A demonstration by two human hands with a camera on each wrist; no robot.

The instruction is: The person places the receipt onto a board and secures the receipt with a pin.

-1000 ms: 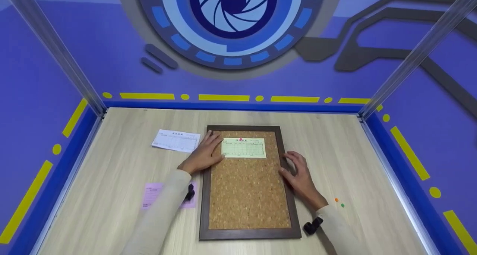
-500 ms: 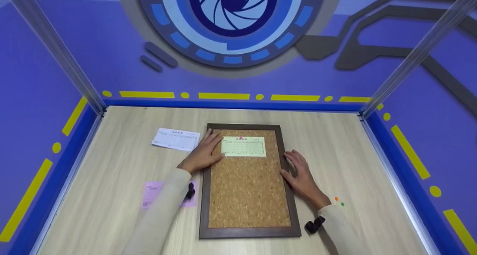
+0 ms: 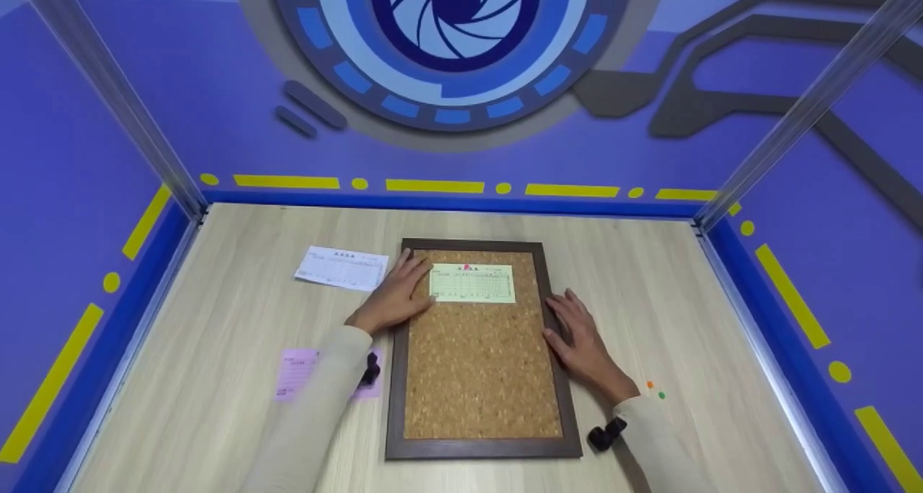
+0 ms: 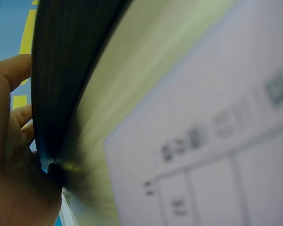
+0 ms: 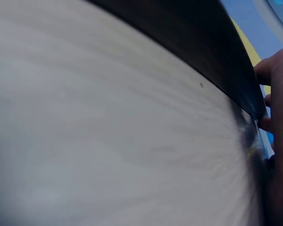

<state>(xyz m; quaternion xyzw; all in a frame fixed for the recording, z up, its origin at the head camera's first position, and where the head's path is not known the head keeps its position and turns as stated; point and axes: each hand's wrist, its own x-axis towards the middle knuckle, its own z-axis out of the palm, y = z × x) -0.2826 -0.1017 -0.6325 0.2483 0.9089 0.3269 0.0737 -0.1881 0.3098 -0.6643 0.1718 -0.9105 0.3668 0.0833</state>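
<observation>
1. Fingers of the left hand (image 3: 391,296) lie spread over the corkboard (image 3: 482,370) at left; those of the right hand (image 3: 585,345), loosely bent, touch its right edge, likely steadying it.
2. Its brown frame (image 3: 484,449) encloses a green form (image 3: 472,287), apparently held by a pink pushpin (image 3: 466,267).
3. On the table (image 3: 692,298), a white form (image 3: 342,268) and lilac form (image 3: 296,374) lie left, orange pin (image 3: 650,385) and green pin (image 3: 662,396) right.

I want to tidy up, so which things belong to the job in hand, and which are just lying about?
Apparently in the job:
framed corkboard
green slip
pink pin
left hand
right hand

Lying about, though perhaps meant for the corkboard:
white slip
purple slip
orange dot
green dot
</observation>
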